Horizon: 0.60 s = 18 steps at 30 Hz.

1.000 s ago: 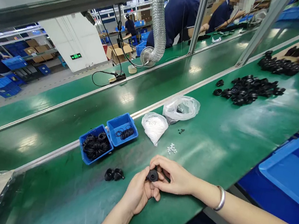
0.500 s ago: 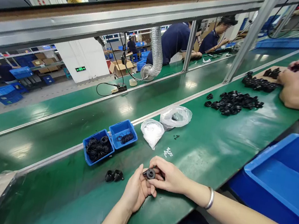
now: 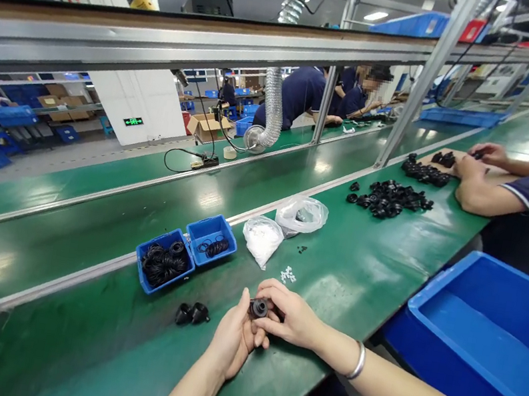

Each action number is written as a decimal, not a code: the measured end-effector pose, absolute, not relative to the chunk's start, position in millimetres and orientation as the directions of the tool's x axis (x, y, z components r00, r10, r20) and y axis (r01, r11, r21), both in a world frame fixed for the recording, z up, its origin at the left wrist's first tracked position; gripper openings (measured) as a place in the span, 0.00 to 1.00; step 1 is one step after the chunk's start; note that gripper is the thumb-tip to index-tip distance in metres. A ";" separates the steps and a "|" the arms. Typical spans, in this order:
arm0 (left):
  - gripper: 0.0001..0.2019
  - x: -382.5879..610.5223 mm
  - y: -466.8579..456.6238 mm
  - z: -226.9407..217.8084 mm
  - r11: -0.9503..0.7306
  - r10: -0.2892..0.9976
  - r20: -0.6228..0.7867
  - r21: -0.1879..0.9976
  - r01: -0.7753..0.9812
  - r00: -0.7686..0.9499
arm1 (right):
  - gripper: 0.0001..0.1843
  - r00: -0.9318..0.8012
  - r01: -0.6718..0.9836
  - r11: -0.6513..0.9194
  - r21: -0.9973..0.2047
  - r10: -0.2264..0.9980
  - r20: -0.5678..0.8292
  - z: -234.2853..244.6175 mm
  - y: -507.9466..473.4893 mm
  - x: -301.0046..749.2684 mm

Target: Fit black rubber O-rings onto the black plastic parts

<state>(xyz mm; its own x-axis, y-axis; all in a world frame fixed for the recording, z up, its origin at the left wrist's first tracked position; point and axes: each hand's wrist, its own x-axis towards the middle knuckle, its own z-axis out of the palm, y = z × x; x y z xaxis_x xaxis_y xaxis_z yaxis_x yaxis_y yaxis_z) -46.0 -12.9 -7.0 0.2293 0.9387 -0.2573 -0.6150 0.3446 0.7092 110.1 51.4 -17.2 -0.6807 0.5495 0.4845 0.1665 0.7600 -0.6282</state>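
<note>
A small round black plastic part point(image 3: 258, 308) with a raised ring in its middle is held between my two hands over the green table. My left hand point(image 3: 235, 336) supports it from the left, palm turned up and thumb against its edge. From the right, my right hand point(image 3: 286, 314) pinches it between thumb and fingers. Two black cup-like parts point(image 3: 193, 314) sit on the table left of my hands. Just beyond my fingers lie small white pieces point(image 3: 288, 274), with several tiny black pieces point(image 3: 302, 249) farther back.
Two blue bins point(image 3: 139, 265) hold black rubber rings. Beside them stand a bag of white pieces point(image 3: 261, 241) and another open plastic bag point(image 3: 310, 214). A pile of black parts point(image 3: 389, 198) lies near a co-worker's arms point(image 3: 473, 182). A large blue crate point(image 3: 490, 330) is at right.
The camera view has turned, so the scene sits slightly lower and more to the left, and more of the co-worker shows. Both hands still hold the black part, its raised ring now facing me more.
</note>
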 end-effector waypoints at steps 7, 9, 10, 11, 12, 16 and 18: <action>0.32 -41.6 -13.7 -10.5 0.310 0.951 -0.225 0.719 -0.622 0.215 | 0.21 -0.725 0.151 0.796 -0.587 0.492 0.482 -14.3 47.4 109.0; 0.32 -40.9 -13.6 -10.2 0.304 0.953 -0.219 0.723 -0.620 0.210 | 0.19 -0.711 0.161 0.791 -0.590 0.507 0.487 -15.4 47.4 108.8; 0.32 -40.7 -13.5 -10.1 0.304 0.953 -0.219 0.725 -0.618 0.212 | 0.18 -0.706 0.164 0.790 -0.591 0.512 0.489 -16.2 47.6 108.9; 0.32 -40.6 -13.4 -10.0 0.306 0.952 -0.219 0.726 -0.616 0.214 | 0.17 -0.702 0.168 0.788 -0.592 0.517 0.489 -17.1 47.9 109.1; 0.31 -40.6 -13.3 -10.1 0.308 0.951 -0.220 0.726 -0.614 0.217 | 0.17 -0.700 0.172 0.786 -0.594 0.521 0.488 -18.0 48.1 109.3; 0.30 -40.6 -12.9 -11.9 0.316 0.948 -0.226 0.727 -0.609 0.223 | 0.17 -0.697 0.179 0.770 -0.612 0.538 0.474 -20.6 48.9 110.0; 0.29 -40.4 -12.5 -12.5 0.318 0.948 -0.229 0.729 -0.607 0.221 | 0.17 -0.696 0.182 0.762 -0.622 0.546 0.466 -19.8 48.9 109.9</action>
